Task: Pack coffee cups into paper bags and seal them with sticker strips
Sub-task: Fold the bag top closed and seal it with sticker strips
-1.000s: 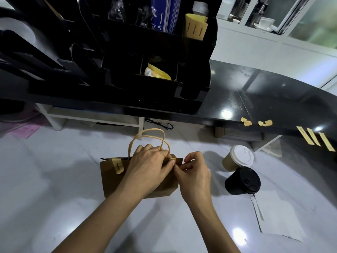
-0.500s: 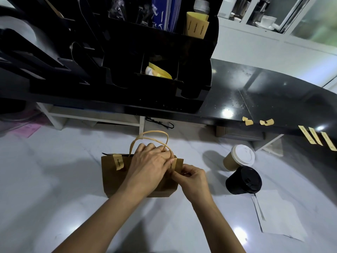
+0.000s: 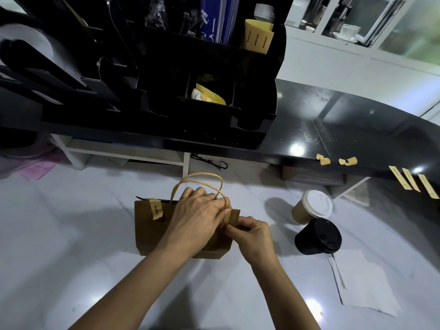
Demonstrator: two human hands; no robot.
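Gripping the paper bag (image 3: 152, 232) on the white counter (image 3: 59, 234), left hand (image 3: 197, 217) and right hand (image 3: 252, 234).

Paper bag (image 3: 152, 234), centre of frame: contents hidden by its brown front; upper right part covered by the left hand (image 3: 197, 217). Sticker strip at the bag's right top corner: mostly hidden under both hands (right hand (image 3: 252, 236) fingertips tucked out of sight). Sticker strip (image 3: 156, 209) on the bag's left: print too small to read. Three strips (image 3: 414, 183), right edge: the last cut off by the frame. Black organiser (image 3: 166, 96), upper left: compartments too dark to tell.
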